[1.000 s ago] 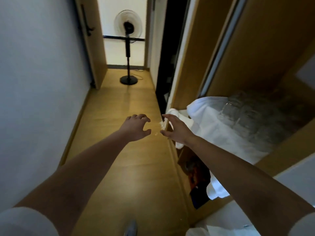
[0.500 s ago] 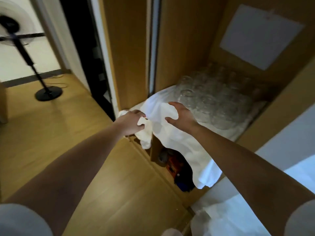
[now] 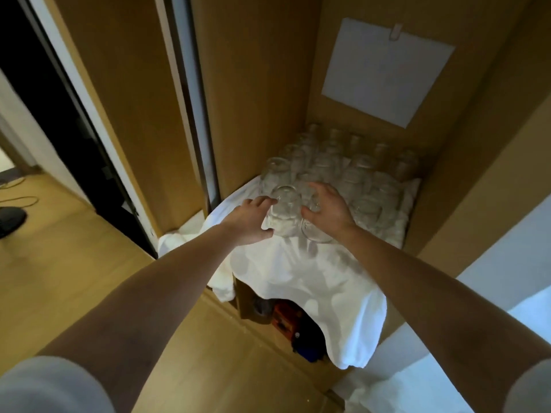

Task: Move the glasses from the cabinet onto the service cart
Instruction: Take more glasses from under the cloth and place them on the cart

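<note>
Left hand (image 3: pixel 250 222) curls round front upturned clear glass tumbler (image 3: pixel 283 214). Right hand (image 3: pixel 328 213) cups neighbouring tumbler (image 3: pixel 317 234). Both stand on draped white cloth (image 3: pixel 298 269) in wooden cabinet (image 3: pixel 256 99), tight against remaining tumblers (image 3: pixel 343 171). Risks: clinking neighbours on lift; snagged cloth toppling rows.

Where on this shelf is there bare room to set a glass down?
Bare: the front of the white cloth, between the left hand, the right hand and where it drapes down. Crowded: glasses fill everything behind the hands.
</note>
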The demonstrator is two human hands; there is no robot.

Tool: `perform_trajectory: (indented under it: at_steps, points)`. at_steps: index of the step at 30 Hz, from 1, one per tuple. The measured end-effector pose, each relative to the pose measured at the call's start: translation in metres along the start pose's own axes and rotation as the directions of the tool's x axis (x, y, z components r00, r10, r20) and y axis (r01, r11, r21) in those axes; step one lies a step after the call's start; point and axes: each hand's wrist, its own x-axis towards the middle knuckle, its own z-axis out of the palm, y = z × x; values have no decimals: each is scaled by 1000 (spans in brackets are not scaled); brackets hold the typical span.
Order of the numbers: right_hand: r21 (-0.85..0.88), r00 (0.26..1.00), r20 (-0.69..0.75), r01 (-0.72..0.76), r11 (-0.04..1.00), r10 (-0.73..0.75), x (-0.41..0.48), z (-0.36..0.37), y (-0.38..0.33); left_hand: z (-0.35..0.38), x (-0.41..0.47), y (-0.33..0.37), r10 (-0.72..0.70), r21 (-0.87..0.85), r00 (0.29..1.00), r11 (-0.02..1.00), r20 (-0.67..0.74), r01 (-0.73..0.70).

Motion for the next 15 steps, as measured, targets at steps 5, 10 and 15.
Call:
perform_trajectory:
  at_steps: [5, 10, 15]
  points:
    - [21, 999, -46, -19, 1000, 20, 23, -6, 12, -7, 46, -4, 51, 30, 998, 998, -27, -50]
    - [-17, 989, -91, -117, 993, 115, 22, 2, 23, 1, 88, 1, 170, 42, 982, 984, 77, -174]
    - [-62, 951, -77, -305, 950, 300, 10, 25, 17, 6, 107, -8, 280, 70, 954, 955, 110, -289]
